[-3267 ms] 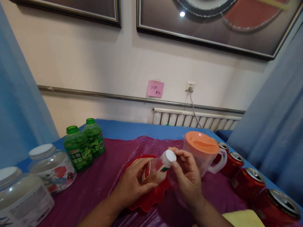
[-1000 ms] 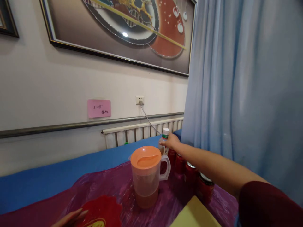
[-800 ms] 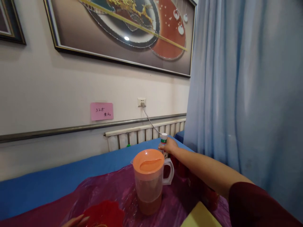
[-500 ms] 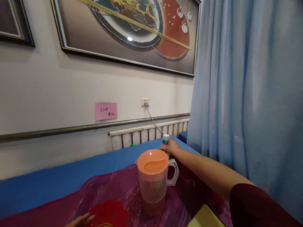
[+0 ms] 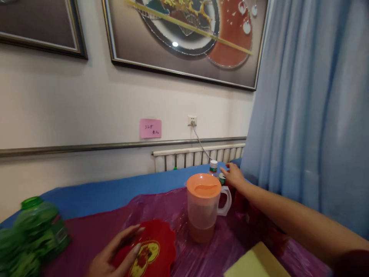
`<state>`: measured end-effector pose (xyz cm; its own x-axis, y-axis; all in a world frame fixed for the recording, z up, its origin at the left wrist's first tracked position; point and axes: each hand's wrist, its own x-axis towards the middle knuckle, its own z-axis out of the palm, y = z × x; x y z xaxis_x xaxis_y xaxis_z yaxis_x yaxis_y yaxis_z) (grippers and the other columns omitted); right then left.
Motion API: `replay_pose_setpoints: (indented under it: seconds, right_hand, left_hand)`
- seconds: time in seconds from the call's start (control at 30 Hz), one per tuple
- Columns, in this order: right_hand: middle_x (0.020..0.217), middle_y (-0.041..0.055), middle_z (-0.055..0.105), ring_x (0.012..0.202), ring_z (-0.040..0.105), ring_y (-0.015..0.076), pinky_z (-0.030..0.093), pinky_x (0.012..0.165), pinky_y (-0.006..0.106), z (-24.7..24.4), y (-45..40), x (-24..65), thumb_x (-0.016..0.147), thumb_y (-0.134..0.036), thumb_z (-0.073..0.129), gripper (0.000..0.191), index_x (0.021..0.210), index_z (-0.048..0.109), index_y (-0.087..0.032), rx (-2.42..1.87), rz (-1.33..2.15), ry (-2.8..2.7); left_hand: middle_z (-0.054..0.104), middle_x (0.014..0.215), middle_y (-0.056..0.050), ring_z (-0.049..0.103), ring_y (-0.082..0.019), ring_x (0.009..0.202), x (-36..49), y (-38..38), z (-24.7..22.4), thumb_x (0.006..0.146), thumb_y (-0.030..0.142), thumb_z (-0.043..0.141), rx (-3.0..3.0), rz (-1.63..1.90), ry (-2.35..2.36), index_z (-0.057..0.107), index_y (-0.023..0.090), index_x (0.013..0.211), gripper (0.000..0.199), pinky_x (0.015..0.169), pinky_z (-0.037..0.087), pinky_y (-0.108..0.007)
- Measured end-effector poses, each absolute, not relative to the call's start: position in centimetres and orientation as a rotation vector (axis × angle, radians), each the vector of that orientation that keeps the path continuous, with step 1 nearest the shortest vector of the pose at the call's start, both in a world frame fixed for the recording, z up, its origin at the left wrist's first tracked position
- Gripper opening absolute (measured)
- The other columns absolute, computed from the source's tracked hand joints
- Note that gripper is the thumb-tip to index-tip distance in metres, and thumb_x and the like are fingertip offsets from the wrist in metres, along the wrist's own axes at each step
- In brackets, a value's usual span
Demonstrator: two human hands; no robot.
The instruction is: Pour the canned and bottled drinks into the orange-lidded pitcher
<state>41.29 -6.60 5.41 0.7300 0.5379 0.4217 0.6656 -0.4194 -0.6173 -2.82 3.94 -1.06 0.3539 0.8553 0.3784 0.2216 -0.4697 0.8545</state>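
At the front, my left hand (image 5: pixel 118 254) grips the near left rim of a red scalloped plate (image 5: pixel 161 246) with a yellow emblem, the thumb on its inner face. My right hand (image 5: pixel 234 175) is stretched out behind the jug, its fingers apart and holding nothing. Just left of its fingertips stands a clear bottle (image 5: pixel 213 166) with a white cap and green label. A smaller dark green-and-white item (image 5: pixel 221 178) shows below the fingers, partly hidden by the jug. The clear plastic jug (image 5: pixel 201 215) with an orange lid holds some brownish liquid.
Purple plastic sheeting (image 5: pixel 138 209) covers part of the blue surface (image 5: pixel 109 189). Green bottles (image 5: pixel 37 227) stand at the left, and a yellow block-like thing (image 5: pixel 258 263) lies at the front right. Behind are a white radiator (image 5: pixel 198 154), a plugged cord (image 5: pixel 201 143) and a blue curtain (image 5: pixel 305 107).
My right hand has let go of the white-capped bottle and moved off to its right. The view has swung left, bringing the green bottles and more of my left hand into sight.
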Motion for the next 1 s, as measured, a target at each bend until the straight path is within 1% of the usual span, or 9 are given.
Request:
replay_pose_setpoints:
  seconds: [0.1, 0.2, 0.27, 0.33, 0.43, 0.57, 0.67, 0.83, 1.0]
  right_hand:
    - [0.12, 0.0218, 0.061, 0.101, 0.064, 0.0267, 0.05, 0.089, 0.038, 6.1, -11.3, 38.7, 0.095, -0.035, 0.043, 0.039, 0.121, 0.057, -0.008, -1.987, -0.327, -0.877]
    - [0.116, 0.0129, 0.063, 0.1, 0.063, 0.0244, 0.051, 0.088, 0.038, 5.3, -15.5, 32.0, 0.094, -0.033, 0.048, 0.029, 0.118, 0.058, -0.019, -1.68, -0.355, -1.104]
    - [0.118, 0.0078, 0.066, 0.107, 0.062, 0.0232, 0.051, 0.092, 0.037, 3.3, -17.2, 25.6, 0.096, -0.027, 0.05, 0.025, 0.12, 0.06, -0.027, -1.425, -0.145, -1.443]
    - [0.125, 0.0044, 0.066, 0.113, 0.062, 0.0221, 0.05, 0.098, 0.034, 0.4, -17.4, 18.8, 0.094, -0.023, 0.056, 0.034, 0.128, 0.059, -0.031, -1.241, 0.064, -1.735]
    - [0.117, 0.0021, 0.072, 0.104, 0.067, 0.0243, 0.054, 0.09, 0.032, -4.3, -16.0, 9.8, 0.085, -0.033, 0.073, 0.035, 0.119, 0.067, -0.03, -1.068, 0.24, -2.1]
    - [0.126, 0.0019, 0.067, 0.11, 0.063, 0.0235, 0.055, 0.092, 0.037, -7.9, -13.9, 2.1, 0.097, -0.031, 0.06, 0.023, 0.118, 0.065, -0.025, -1.123, 0.163, -2.448]
    - [0.122, 0.003, 0.068, 0.104, 0.064, 0.0233, 0.056, 0.088, 0.038, -8.7, -13.6, -0.4, 0.099, -0.029, 0.056, 0.018, 0.111, 0.067, -0.022, -1.16, 0.045, -2.519]
    - [0.119, 0.005, 0.07, 0.097, 0.066, 0.0249, 0.057, 0.081, 0.037, -9.2, -14.1, -1.1, 0.089, -0.038, 0.07, 0.025, 0.106, 0.068, -0.019, -1.201, -0.023, -2.485]
    - [0.118, 0.0053, 0.07, 0.101, 0.066, 0.0248, 0.056, 0.085, 0.039, -8.7, -14.6, -0.8, 0.093, -0.035, 0.066, 0.024, 0.113, 0.066, -0.022, -1.206, 0.04, -2.406]
  left_hand:
    - [0.08, 0.103, -0.006, 0.076, -0.029, 0.096, -2.7, 2.6, -0.2, 0.07, 0.057, 0.075, 1.944, 1.16, 0.89, 0.072, 0.026, 0.108, 0.048, 0.09, 0.061, -0.038]
    - [0.079, 0.105, -0.007, 0.075, -0.026, 0.096, -2.6, 1.3, 0.5, 0.078, 0.046, 0.071, 1.996, 1.233, 0.858, 0.069, 0.023, 0.111, 0.04, 0.094, 0.059, -0.04]
    - [0.078, 0.105, -0.008, 0.075, -0.025, 0.095, -2.5, 0.5, 0.9, 0.08, 0.04, 0.068, 2.012, 1.312, 0.843, 0.067, 0.021, 0.113, 0.038, 0.095, 0.058, -0.04]
    - [0.078, 0.106, -0.008, 0.074, -0.024, 0.095, -2.5, -0.1, 1.3, 0.083, 0.036, 0.066, 2.032, 1.397, 0.833, 0.065, 0.02, 0.114, 0.035, 0.093, 0.058, -0.04]
    - [0.077, 0.104, -0.007, 0.073, -0.021, 0.091, -2.6, -0.8, 1.8, 0.085, 0.029, 0.065, 2.08, 1.561, 0.75, 0.064, 0.019, 0.114, 0.031, 0.088, 0.058, -0.036]
    - [0.077, 0.103, -0.006, 0.072, -0.018, 0.09, -2.9, -1.1, 2.5, 0.085, 0.024, 0.062, 2.099, 1.672, 0.705, 0.063, 0.02, 0.114, 0.029, 0.084, 0.058, -0.033]
    - [0.077, 0.103, -0.006, 0.073, -0.018, 0.09, -3.2, -1.3, 3.2, 0.086, 0.023, 0.061, 2.106, 1.668, 0.73, 0.062, 0.02, 0.115, 0.029, 0.083, 0.059, -0.033]
    - [0.076, 0.104, -0.007, 0.072, -0.018, 0.09, -4.4, -1.9, 4.6, 0.086, 0.021, 0.061, 2.107, 1.631, 0.736, 0.062, 0.019, 0.116, 0.03, 0.082, 0.059, -0.033]
    - [0.071, 0.118, -0.007, 0.068, -0.022, 0.106, -9.3, -4.4, 5.2, 0.089, 0.03, 0.063, 2.296, 1.661, 1.017, 0.061, 0.023, 0.124, 0.036, 0.098, 0.053, -0.04]
